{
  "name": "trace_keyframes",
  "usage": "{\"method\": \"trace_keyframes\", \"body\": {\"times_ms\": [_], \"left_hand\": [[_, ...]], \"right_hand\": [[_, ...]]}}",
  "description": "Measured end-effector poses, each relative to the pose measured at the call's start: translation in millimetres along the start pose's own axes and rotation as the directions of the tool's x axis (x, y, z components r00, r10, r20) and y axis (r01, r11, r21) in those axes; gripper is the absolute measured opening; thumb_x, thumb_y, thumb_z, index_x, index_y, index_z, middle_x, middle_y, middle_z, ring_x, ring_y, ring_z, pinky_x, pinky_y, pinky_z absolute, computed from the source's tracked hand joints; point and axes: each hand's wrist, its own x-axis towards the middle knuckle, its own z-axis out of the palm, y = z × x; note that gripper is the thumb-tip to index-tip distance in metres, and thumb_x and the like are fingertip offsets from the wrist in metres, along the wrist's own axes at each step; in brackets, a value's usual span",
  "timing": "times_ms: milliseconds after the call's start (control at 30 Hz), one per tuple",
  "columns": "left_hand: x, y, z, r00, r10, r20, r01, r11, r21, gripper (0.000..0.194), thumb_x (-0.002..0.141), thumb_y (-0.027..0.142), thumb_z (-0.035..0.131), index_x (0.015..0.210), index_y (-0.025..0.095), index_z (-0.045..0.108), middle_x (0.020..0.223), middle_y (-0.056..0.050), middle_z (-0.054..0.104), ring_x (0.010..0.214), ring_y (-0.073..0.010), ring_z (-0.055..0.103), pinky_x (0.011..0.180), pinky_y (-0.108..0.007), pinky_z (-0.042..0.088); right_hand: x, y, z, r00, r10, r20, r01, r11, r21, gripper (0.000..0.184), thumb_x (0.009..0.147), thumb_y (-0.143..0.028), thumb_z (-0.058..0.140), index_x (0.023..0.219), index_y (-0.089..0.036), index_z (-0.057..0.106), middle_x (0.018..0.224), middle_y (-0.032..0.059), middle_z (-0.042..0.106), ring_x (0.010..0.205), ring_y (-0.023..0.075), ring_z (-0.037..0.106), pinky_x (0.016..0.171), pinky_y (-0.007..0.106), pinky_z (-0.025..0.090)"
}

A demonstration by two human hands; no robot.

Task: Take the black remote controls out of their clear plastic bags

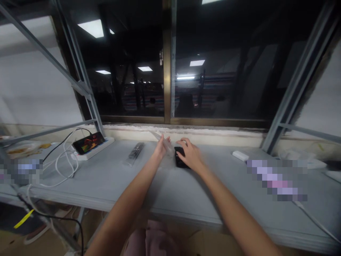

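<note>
My left hand [161, 147] is raised a little above the grey table [170, 188] and pinches a clear plastic sleeve [163, 139] that slants up to the left. My right hand [189, 155] lies on a black remote control [179, 156] flat on the table, fingers curled over it. The two hands are close together near the table's far middle. To the left lies a second dark remote in a clear bag [135, 152].
A white power strip [93, 148] with a lit phone [88, 142] on it and white and black cables [62, 160] sits at the left. A small white block [240, 155] lies at the right. A dark window and metal frame posts stand behind the table.
</note>
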Motion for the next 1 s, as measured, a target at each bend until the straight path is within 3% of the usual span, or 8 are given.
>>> {"method": "trace_keyframes", "body": {"times_ms": [133, 233, 333, 633, 767, 833, 900, 1000], "left_hand": [[2, 19, -23.6, 0.985, 0.028, -0.169, -0.032, 0.999, -0.02, 0.041, 0.087, 0.051, 0.05, 0.099, 0.013, 0.06, 0.067, -0.002, 0.059, 0.057, -0.0103, 0.057, 0.061, -0.019, 0.047], [2, 23, -32.6, 0.982, 0.028, -0.187, -0.033, 0.999, -0.024, 0.043, 0.087, 0.053, 0.048, 0.093, 0.013, 0.061, 0.063, -0.001, 0.057, 0.053, -0.0098, 0.055, 0.056, -0.019, 0.046], [1, 23, -32.3, 0.981, 0.027, -0.194, -0.041, 0.997, -0.066, 0.041, 0.09, 0.051, 0.045, 0.089, 0.012, 0.06, 0.064, -0.002, 0.059, 0.054, -0.0092, 0.056, 0.057, -0.018, 0.047], [-5, 24, -25.2, 0.988, -0.001, -0.157, -0.015, 0.995, -0.098, 0.021, 0.087, 0.025, 0.047, 0.094, 0.013, 0.062, 0.065, -0.003, 0.061, 0.056, -0.0099, 0.057, 0.059, -0.019, 0.047], [-5, 26, -24.7, 0.987, 0.011, -0.158, -0.034, 0.989, -0.146, 0.022, 0.083, 0.016, 0.045, 0.096, 0.011, 0.062, 0.067, -0.004, 0.062, 0.057, -0.0105, 0.058, 0.06, -0.02, 0.047], [-6, 26, -24.0, 0.985, 0.013, -0.17, -0.046, 0.981, -0.19, 0.023, 0.082, 0.014, 0.044, 0.097, 0.01, 0.061, 0.068, -0.004, 0.063, 0.057, -0.0111, 0.058, 0.059, -0.021, 0.047], [-6, 27, -23.1, 0.983, 0.004, -0.184, -0.047, 0.972, -0.231, 0.023, 0.083, 0.016, 0.042, 0.096, 0.009, 0.061, 0.068, -0.005, 0.062, 0.057, -0.0119, 0.058, 0.057, -0.021, 0.047], [-7, 28, -22.3, 0.978, 0.002, -0.208, -0.062, 0.958, -0.28, 0.023, 0.086, 0.02, 0.041, 0.094, 0.008, 0.06, 0.067, -0.005, 0.061, 0.056, -0.012, 0.057, 0.057, -0.021, 0.047]], "right_hand": [[-8, 29, 14, 0.955, 0.285, 0.079, -0.268, 0.946, -0.182, 0.039, 0.086, -0.031, 0.053, 0.123, -0.016, 0.051, 0.127, 0.0167, 0.051, 0.11, 0.0314, 0.05, 0.091, 0.046, 0.036], [-16, 50, 24, 0.777, 0.552, 0.304, -0.493, 0.833, -0.253, 0.038, 0.087, -0.034, 0.049, 0.119, -0.014, 0.055, 0.118, 0.019, 0.057, 0.108, 0.0333, 0.053, 0.089, 0.047, 0.038], [-20, 62, 29, 0.654, 0.614, 0.442, -0.571, 0.784, -0.244, 0.036, 0.089, -0.026, 0.042, 0.119, -0.013, 0.055, 0.112, 0.0178, 0.062, 0.105, 0.0305, 0.056, 0.086, 0.043, 0.041], [-24, 68, 27, 0.637, 0.676, 0.372, -0.646, 0.731, -0.221, 0.037, 0.084, -0.025, 0.05, 0.115, -0.005, 0.057, 0.117, 0.0246, 0.055, 0.11, 0.033, 0.054, 0.087, 0.038, 0.042], [-14, 70, 19, 0.567, 0.728, 0.386, -0.819, 0.549, 0.168, 0.032, 0.083, -0.031, 0.055, 0.106, -0.01, 0.061, 0.101, 0.0187, 0.062, 0.09, 0.026, 0.061, 0.074, 0.032, 0.045], [-5, 63, 15, 0.571, 0.67, 0.474, -0.817, 0.407, 0.408, 0.033, 0.087, -0.04, 0.049, 0.099, -0.013, 0.062, 0.089, 0.0129, 0.065, 0.071, 0.0193, 0.061, 0.062, 0.028, 0.045], [4, 50, 10, 0.635, 0.552, 0.54, -0.762, 0.333, 0.555, 0.044, 0.092, -0.048, 0.034, 0.094, -0.015, 0.063, 0.084, 0.0087, 0.065, 0.055, 0.0133, 0.055, 0.053, 0.025, 0.044], [9, 28, 3, 0.799, 0.385, 0.462, -0.601, 0.5, 0.624, 0.048, 0.095, -0.048, 0.026, 0.1, -0.018, 0.064, 0.086, 0.006, 0.066, 0.052, 0.0111, 0.054, 0.052, 0.024, 0.044]]}}
